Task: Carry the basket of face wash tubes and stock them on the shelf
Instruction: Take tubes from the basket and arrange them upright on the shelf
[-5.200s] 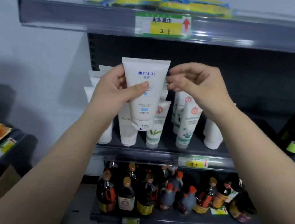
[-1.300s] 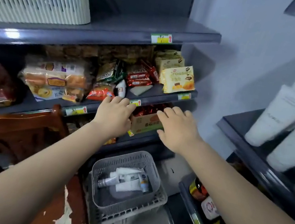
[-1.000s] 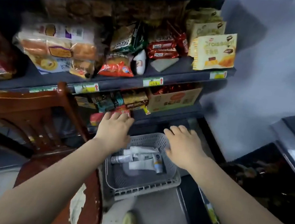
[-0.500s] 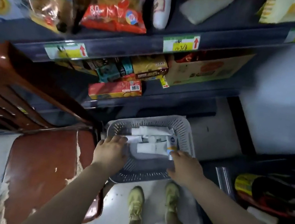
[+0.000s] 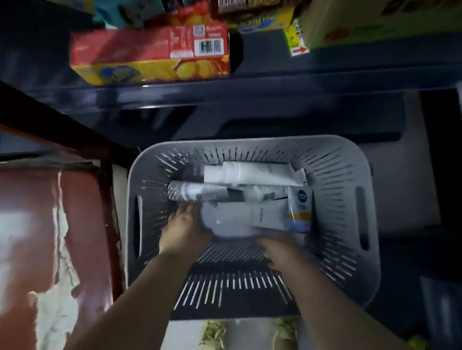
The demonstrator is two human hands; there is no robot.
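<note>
A grey slotted basket [image 5: 368, 222] sits on the floor in front of my feet. Several face wash tubes lie in it: a white tube [image 5: 257, 173] at the back, a grey-and-white tube [image 5: 199, 194] on the left and a blue-and-white pack [image 5: 299, 207] on the right. Both my hands are inside the basket. My left hand [image 5: 180, 233] grips the left end of a blurred white tube [image 5: 230, 223]. My right hand [image 5: 280, 258] is at that tube's lower right side, and its fingers are too blurred to read.
A worn red-brown chair [image 5: 6, 229] stands close on the left, its frame against the basket. A dark low shelf [image 5: 238, 84] with a red snack box [image 5: 153, 48] and other cartons hangs over the basket's far side. My yellow shoes [image 5: 212, 336] are just below it.
I have turned from the tube shelf, bent down over the basket and lowered both hands from its near rim into it. The white tube under my hands is now blurred with motion.
</note>
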